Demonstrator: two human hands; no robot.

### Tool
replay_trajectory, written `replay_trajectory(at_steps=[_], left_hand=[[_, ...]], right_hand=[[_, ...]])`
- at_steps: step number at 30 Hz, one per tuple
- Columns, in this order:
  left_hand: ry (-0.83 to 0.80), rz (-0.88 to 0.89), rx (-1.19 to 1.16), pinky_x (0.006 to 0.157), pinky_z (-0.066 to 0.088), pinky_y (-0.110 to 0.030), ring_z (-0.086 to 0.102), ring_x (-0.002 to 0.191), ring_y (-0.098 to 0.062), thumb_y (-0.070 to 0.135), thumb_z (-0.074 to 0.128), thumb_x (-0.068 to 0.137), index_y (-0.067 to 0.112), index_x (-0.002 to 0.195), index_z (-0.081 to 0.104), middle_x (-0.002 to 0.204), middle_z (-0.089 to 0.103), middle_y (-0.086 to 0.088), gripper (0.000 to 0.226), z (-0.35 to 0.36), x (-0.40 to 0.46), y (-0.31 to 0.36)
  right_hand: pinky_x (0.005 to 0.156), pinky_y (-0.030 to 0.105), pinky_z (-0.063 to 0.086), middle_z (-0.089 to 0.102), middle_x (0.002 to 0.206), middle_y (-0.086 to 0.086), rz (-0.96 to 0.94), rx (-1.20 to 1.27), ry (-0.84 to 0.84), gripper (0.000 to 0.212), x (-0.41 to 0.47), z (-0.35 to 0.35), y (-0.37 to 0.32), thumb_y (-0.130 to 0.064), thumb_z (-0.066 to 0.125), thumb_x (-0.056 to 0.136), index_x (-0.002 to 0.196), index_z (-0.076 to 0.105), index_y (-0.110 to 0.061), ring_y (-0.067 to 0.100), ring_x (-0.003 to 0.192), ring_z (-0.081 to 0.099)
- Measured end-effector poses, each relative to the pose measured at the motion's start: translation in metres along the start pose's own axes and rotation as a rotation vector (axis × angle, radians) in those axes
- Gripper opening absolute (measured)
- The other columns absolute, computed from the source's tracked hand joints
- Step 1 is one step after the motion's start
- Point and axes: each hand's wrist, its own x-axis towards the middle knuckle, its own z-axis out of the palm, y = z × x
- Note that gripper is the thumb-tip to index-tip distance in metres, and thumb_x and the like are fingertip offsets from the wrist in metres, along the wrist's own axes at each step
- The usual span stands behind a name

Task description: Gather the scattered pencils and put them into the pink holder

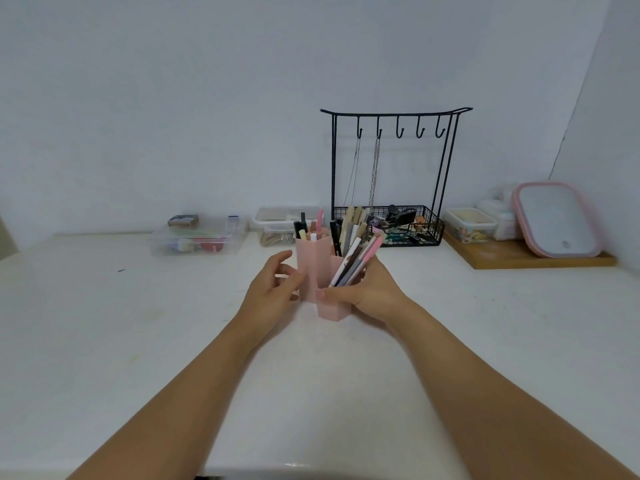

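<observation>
Hands meet at the pink holder [317, 271], which stands on the white table [138, 323] near the middle of the scene. The left hand [273, 289] curls loosely against the holder's left side, fingers bent and slightly spread, thumb touching the tall section. The right hand [367, 289] wraps the low front section from the right, thumb pressed on its near face, while its fingers close around a bundle of pencils [353, 261] that leans rightward out of the holder. More pens stand upright in the tall section. Farther back sit a black wire rack [391, 174] and a clear plastic box [197, 237].
</observation>
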Motion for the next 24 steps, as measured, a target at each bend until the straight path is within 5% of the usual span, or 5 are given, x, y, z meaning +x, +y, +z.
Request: replay_trajectory(at_steps=[4, 7, 10, 18, 24], left_hand=[[-0.048, 0.006, 0.115, 0.098, 0.052, -0.034, 0.065, 0.108, -0.016, 0.029, 0.067, 0.096, 0.026, 0.146, 0.050, 0.121, 0.064, 0.003, 0.053, 0.002, 0.002, -0.004], [-0.006, 0.009, 0.178, 0.086, 0.042, -0.008, 0.061, 0.109, -0.011, 0.024, 0.067, 0.097, 0.025, 0.142, 0.055, 0.122, 0.065, 0.002, 0.047, 0.003, 0.003, -0.005], [0.030, 0.021, 0.186, 0.081, 0.036, 0.001, 0.060, 0.111, -0.012, 0.022, 0.067, 0.096, 0.022, 0.141, 0.057, 0.122, 0.065, -0.001, 0.046, 0.003, 0.005, -0.009], [-0.018, 0.019, 0.294, 0.105, 0.038, -0.026, 0.054, 0.127, -0.015, 0.029, 0.063, 0.099, 0.024, 0.147, 0.050, 0.135, 0.061, 0.002, 0.050, 0.008, 0.012, -0.015], [-0.060, 0.032, 0.392, 0.104, 0.035, -0.025, 0.052, 0.132, -0.017, 0.031, 0.059, 0.101, 0.024, 0.149, 0.047, 0.141, 0.058, 0.002, 0.051, 0.009, 0.010, -0.015]], right_hand=[[0.079, 0.025, 0.054, 0.066, 0.111, -0.014, 0.011, -0.086, 0.196, 0.090, 0.003, -0.011, 0.002, -0.031, 0.098, 0.049, 0.124, 0.049, -0.026, 0.002, 0.098, 0.063], [0.078, 0.021, 0.048, 0.061, 0.107, -0.016, 0.015, -0.120, 0.273, 0.077, 0.005, -0.022, 0.005, -0.028, 0.094, 0.060, 0.122, 0.048, -0.028, -0.002, 0.093, 0.059], [0.089, 0.031, 0.052, 0.062, 0.115, -0.009, 0.049, -0.115, 0.335, 0.080, 0.019, -0.034, 0.012, -0.029, 0.093, 0.062, 0.128, 0.048, -0.024, 0.011, 0.101, 0.062], [0.100, 0.041, 0.052, 0.064, 0.126, -0.002, 0.136, -0.111, 0.368, 0.070, 0.063, -0.056, 0.026, -0.032, 0.084, 0.075, 0.135, 0.050, -0.022, 0.019, 0.108, 0.063], [0.082, 0.031, 0.043, 0.061, 0.127, 0.004, 0.177, -0.383, 0.359, 0.060, 0.065, -0.042, 0.023, -0.044, 0.062, 0.090, 0.140, 0.039, -0.019, 0.023, 0.096, 0.055]])
